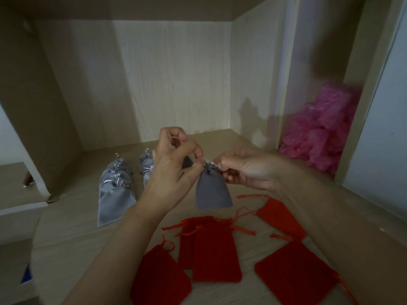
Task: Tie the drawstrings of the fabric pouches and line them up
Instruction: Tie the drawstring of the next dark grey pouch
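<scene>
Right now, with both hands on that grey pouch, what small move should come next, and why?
Probably pull the drawstring ends apart to tighten: left hand and right hand pinch them at the gathered neck of the grey pouch, not yet laid with the tied pouches.

Single view: the camera sits on my head and faces forward, pitched down into a wooden alcove. The back panel [171,84] fills the upper half of the frame. The surface [77,249] runs from the bottom edge up to it. My left hand [169,172] and right hand [248,170] meet near frame centre, close to the lens, forearms entering from below. The wide-angle optics splay the side panels [55,106] outward (most strongly toward the corners).
</scene>
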Motion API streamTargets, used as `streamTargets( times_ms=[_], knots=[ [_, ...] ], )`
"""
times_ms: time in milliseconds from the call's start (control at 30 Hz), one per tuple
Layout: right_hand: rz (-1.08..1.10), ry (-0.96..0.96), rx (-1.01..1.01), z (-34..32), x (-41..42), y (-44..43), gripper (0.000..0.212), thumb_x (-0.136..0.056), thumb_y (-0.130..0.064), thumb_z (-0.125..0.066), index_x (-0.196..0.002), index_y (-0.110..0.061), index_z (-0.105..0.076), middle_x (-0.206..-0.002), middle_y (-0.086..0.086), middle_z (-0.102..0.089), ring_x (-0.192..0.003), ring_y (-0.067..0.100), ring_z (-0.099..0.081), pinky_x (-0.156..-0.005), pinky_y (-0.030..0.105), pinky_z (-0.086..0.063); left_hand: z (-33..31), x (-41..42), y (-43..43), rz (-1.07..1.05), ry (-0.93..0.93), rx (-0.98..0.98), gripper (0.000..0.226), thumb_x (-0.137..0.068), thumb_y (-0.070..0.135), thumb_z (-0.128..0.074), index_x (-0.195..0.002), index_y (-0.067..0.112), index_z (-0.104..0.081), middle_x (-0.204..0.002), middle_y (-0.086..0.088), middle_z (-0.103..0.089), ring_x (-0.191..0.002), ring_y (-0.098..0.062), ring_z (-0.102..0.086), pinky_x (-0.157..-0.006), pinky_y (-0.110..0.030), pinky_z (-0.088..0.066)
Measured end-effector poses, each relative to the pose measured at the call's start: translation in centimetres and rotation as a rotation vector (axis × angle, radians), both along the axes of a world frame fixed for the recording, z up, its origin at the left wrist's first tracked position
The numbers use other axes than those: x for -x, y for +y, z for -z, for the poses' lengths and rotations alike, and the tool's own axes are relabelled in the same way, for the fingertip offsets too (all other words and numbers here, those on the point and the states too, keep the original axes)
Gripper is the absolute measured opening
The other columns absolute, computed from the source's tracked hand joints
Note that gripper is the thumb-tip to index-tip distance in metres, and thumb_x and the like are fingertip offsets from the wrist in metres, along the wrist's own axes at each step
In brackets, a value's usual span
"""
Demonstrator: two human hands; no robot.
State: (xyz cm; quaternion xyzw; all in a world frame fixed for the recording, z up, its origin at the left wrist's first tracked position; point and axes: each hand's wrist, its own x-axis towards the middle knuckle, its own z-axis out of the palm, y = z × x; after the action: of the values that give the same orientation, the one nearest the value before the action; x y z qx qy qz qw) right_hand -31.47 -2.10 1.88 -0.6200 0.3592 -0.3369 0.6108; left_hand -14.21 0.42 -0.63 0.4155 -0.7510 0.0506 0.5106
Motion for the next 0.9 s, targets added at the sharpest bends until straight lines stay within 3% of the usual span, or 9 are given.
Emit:
streamTargets(
  times_ms=[100,200,367,500,600,667,767,833,900],
  knots=[
    [-0.001,0.003,0.026,-0.1,0.0,0.1,0.033,-0.086,0.007,-0.047,-0.057,-0.008,-0.051,-0.059,0.002,-0.046,-0.041,0.000,-0.046,-0.041,0.010,-0.039,-0.2,0.3,0.1,0.069,0.097,-0.013,0.005,-0.078,0.027,-0.054,-0.077,0.023,-0.057,-0.102,0.007,-0.032,-0.097,0.008,-0.037,-0.085,-0.006,-0.032],
    [-0.007,0.001,0.038,-0.2,-0.1,0.1,0.033,-0.086,0.006,-0.047,-0.056,-0.007,-0.049,-0.055,0.000,-0.047,-0.042,0.001,-0.046,-0.043,0.011,-0.039,-0.2,0.8,0.4,0.103,0.186,-0.037,0.010,-0.077,0.020,-0.060,-0.075,0.010,-0.061,-0.099,0.005,-0.032,-0.091,0.018,-0.040,-0.079,0.000,-0.033],
    [-0.013,-0.012,0.021,-0.1,-0.2,0.0,0.024,-0.089,0.002,-0.049,-0.067,-0.006,-0.054,-0.058,-0.001,-0.052,-0.047,0.001,-0.049,-0.047,0.010,-0.042,0.0,0.7,-0.1,0.074,0.293,-0.117,0.007,-0.075,0.012,-0.059,-0.070,0.011,-0.063,-0.097,0.007,-0.034,-0.093,0.015,-0.036,-0.076,-0.001,-0.033],
    [-0.011,-0.006,0.038,-0.2,-0.1,0.0,0.029,-0.088,0.004,-0.049,-0.061,-0.006,-0.054,-0.049,-0.004,-0.052,-0.043,0.001,-0.047,-0.043,0.010,-0.041,-0.1,0.6,-0.1,0.100,0.334,-0.170,0.009,-0.075,0.017,-0.058,-0.067,0.020,-0.060,-0.098,0.004,-0.035,-0.100,-0.002,-0.039,-0.072,-0.004,-0.036],
    [-0.002,-0.050,0.026,0.2,0.0,-0.2,0.025,-0.088,0.005,-0.050,-0.065,-0.005,-0.056,-0.053,-0.002,-0.055,-0.045,0.001,-0.050,-0.044,0.011,-0.042,-0.2,0.4,-0.3,0.126,0.320,-0.202,0.008,-0.076,0.020,-0.058,-0.069,0.022,-0.060,-0.100,0.001,-0.037,-0.091,0.010,-0.039,-0.071,-0.004,-0.037],
    [-0.005,-0.080,0.007,0.5,0.0,-0.3,0.020,-0.089,0.003,-0.052,-0.071,-0.005,-0.058,-0.057,0.000,-0.059,-0.047,0.003,-0.053,-0.046,0.012,-0.044,0.0,0.3,-0.4,0.110,0.275,-0.198,0.008,-0.079,0.020,-0.057,-0.072,0.024,-0.060,-0.098,0.001,-0.040,-0.087,0.010,-0.043,-0.072,-0.005,-0.038],
    [0.007,-0.055,-0.010,0.9,-0.1,-0.6,0.013,-0.089,-0.017,-0.058,-0.079,-0.009,-0.060,-0.066,0.003,-0.061,-0.051,0.006,-0.055,-0.050,0.014,-0.045,0.5,0.2,-0.7,0.047,0.281,-0.218,0.013,-0.086,0.018,-0.061,-0.075,0.024,-0.060,-0.098,-0.004,-0.049,-0.077,0.000,-0.054,-0.072,-0.009,-0.042],
    [-0.008,0.033,0.024,1.1,0.1,-0.7,0.032,-0.078,-0.040,-0.066,-0.090,-0.011,-0.062,-0.076,0.002,-0.063,-0.058,0.007,-0.056,-0.056,0.016,-0.046,0.7,0.1,-1.0,0.030,0.339,-0.251,0.012,-0.086,0.021,-0.060,-0.075,0.025,-0.060,-0.095,-0.007,-0.055,-0.072,-0.012,-0.060,-0.068,-0.018,-0.045],
    [-0.020,0.165,0.101,1.3,0.2,-0.7,0.049,-0.068,-0.047,-0.071,-0.102,-0.012,-0.063,-0.085,0.000,-0.066,-0.063,0.007,-0.057,-0.060,0.018,-0.046,0.7,0.2,-1.1,0.032,0.385,-0.291,0.012,-0.089,0.016,-0.058,-0.077,0.018,-0.061,-0.088,-0.010,-0.061,-0.067,-0.014,-0.061,-0.064,-0.023,-0.049]
  ],
)
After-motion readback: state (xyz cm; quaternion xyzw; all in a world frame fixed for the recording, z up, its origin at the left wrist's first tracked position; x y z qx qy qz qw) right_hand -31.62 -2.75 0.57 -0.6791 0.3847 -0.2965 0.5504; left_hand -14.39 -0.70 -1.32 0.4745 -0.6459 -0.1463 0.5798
